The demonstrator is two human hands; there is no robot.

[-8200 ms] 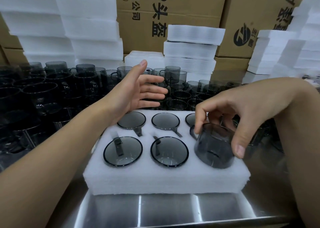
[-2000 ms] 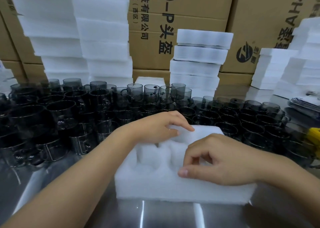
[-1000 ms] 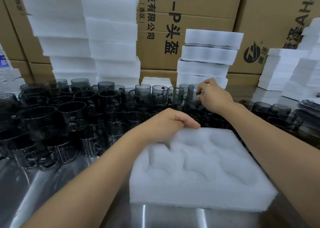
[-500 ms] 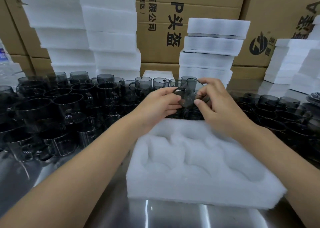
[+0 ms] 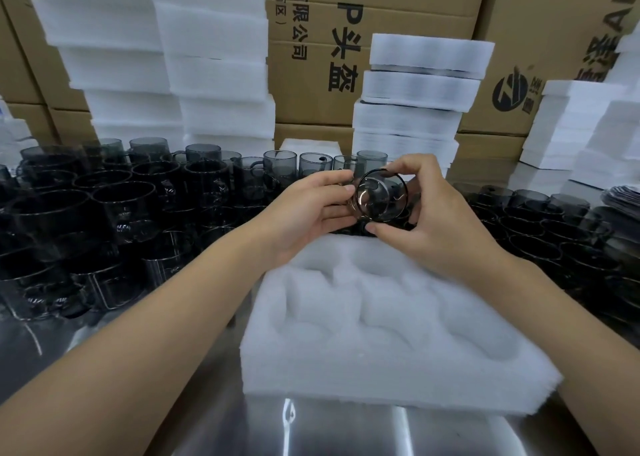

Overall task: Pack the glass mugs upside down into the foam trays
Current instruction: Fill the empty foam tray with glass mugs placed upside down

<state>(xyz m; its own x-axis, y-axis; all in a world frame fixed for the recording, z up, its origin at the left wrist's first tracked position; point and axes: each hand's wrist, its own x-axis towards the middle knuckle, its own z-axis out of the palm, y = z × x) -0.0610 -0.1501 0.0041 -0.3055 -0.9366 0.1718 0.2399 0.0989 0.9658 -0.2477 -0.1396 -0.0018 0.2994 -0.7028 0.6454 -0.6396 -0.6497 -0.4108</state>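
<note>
A smoky glass mug [image 5: 379,196] is held in the air above the far edge of a white foam tray [image 5: 388,362], tipped so its mouth faces me. My right hand [image 5: 426,220] grips it with fingers over the top rim and thumb beneath. My left hand [image 5: 304,213] holds its left side with curled fingers. The tray lies on the metal table in front of me, and its moulded pockets hold no mugs.
Several dark glass mugs [image 5: 114,206] crowd the table to the left, behind the tray and to the right [image 5: 554,220]. Stacks of white foam trays [image 5: 207,67] and cardboard boxes [image 5: 346,57] stand at the back. Bare steel table [image 5: 311,431] shows near me.
An empty foam tray was set down before me. My right hand fetched a mug from behind it, my left hand left the tray and joined it, and the mug now faces me.
</note>
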